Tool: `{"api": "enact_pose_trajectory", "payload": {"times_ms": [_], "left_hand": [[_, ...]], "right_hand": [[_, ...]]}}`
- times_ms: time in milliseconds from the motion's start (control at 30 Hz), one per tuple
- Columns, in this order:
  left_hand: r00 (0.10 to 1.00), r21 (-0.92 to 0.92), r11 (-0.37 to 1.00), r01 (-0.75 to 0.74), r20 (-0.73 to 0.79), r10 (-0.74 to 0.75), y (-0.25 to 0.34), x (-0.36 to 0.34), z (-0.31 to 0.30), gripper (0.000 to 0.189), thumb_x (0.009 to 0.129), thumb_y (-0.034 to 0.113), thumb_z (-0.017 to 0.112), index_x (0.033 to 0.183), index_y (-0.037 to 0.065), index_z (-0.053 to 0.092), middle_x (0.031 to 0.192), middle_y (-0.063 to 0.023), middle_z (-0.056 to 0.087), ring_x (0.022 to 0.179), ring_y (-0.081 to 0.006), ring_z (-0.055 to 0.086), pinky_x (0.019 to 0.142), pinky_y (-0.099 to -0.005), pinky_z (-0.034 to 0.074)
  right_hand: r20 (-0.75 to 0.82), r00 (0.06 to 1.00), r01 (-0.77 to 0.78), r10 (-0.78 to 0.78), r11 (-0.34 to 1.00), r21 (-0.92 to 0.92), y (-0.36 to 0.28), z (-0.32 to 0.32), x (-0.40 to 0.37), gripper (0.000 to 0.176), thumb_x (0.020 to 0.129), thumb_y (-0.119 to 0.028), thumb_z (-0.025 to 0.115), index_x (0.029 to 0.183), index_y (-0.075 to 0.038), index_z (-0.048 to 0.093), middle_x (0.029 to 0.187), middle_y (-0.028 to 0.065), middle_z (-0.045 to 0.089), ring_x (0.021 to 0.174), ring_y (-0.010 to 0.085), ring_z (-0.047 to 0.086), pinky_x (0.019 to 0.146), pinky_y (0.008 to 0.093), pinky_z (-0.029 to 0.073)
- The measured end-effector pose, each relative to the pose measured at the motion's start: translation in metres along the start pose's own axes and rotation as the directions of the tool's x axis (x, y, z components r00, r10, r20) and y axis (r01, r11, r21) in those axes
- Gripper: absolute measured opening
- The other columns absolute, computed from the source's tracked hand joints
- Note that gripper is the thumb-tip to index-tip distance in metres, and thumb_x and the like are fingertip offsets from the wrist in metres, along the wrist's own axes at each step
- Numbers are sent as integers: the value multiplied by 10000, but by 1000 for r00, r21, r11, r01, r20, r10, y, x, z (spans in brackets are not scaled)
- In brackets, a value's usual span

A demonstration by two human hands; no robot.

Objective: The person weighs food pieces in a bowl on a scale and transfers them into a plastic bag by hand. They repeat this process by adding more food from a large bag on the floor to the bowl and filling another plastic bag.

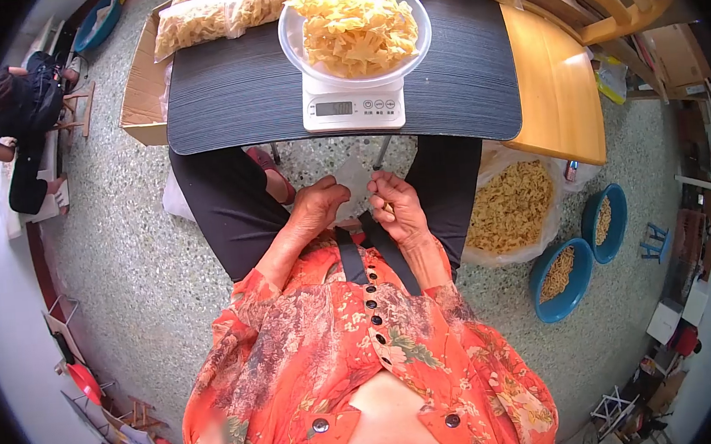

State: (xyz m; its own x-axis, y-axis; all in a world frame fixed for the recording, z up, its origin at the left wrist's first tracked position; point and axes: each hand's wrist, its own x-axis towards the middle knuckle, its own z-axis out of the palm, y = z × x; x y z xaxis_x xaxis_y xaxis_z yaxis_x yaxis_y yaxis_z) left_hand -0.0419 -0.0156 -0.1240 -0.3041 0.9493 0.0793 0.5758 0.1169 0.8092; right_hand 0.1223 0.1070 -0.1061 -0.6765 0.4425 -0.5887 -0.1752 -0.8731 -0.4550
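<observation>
Above my lap, a clear plastic bag [355, 178] is stretched between my two hands, just in front of the table's near edge. My left hand [319, 206] pinches its left side with curled fingers. On the other side, my right hand [399, 208] grips the bag's edge between thumb and fingers. A small yellowish spot shows among the right fingers; what it is I cannot make out. Beyond my hands, a white digital scale [353, 109] carries a clear bowl [290, 45] heaped with pale yellow, flat dried pieces [361, 25].
Filled bags [198, 21] line the back of the dark table [229, 98]. A wooden chair [557, 81] adjoins its right side. On the floor at right are a large open bag of yellow pieces [511, 205] and blue basins [562, 281]. Another person [26, 123] sits far left.
</observation>
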Motion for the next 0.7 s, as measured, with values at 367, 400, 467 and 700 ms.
{"api": "enact_pose_trajectory", "payload": {"times_ms": [367,400,467,700], "left_hand": [[999,54,998,43,27,-45,-16,-2,5,64,845,85,712,890,128,698,812,-76,585,738,-337,655,627,-420,514],[999,56,998,43,25,-44,-22,-5,6,64,845,85,712,890,128,698,812,-76,585,738,-337,655,627,-420,514],[998,66,997,27,53,-31,-31,-6,8,73,835,66,713,882,119,700,811,-80,585,727,-325,652,625,-413,509],[996,92,994,-58,69,51,-52,-13,13,65,819,32,718,869,73,720,798,-93,614,755,-287,645,646,-391,504]], "right_hand": [[42,999,42,-32,963,-267,15,0,0,211,973,-117,613,1149,-3,586,953,77,633,564,54,496,424,173,322],[59,997,71,-55,948,-311,19,3,-1,231,973,-124,616,1160,8,583,960,83,639,562,57,507,428,176,329],[103,994,63,-31,944,-325,11,2,-6,228,977,-127,613,1161,7,590,943,75,644,561,56,515,430,179,332],[-125,743,572,-657,721,-391,-43,-15,-67,183,1047,-217,556,1064,-39,592,699,-23,517,496,33,429,451,196,347]]}}
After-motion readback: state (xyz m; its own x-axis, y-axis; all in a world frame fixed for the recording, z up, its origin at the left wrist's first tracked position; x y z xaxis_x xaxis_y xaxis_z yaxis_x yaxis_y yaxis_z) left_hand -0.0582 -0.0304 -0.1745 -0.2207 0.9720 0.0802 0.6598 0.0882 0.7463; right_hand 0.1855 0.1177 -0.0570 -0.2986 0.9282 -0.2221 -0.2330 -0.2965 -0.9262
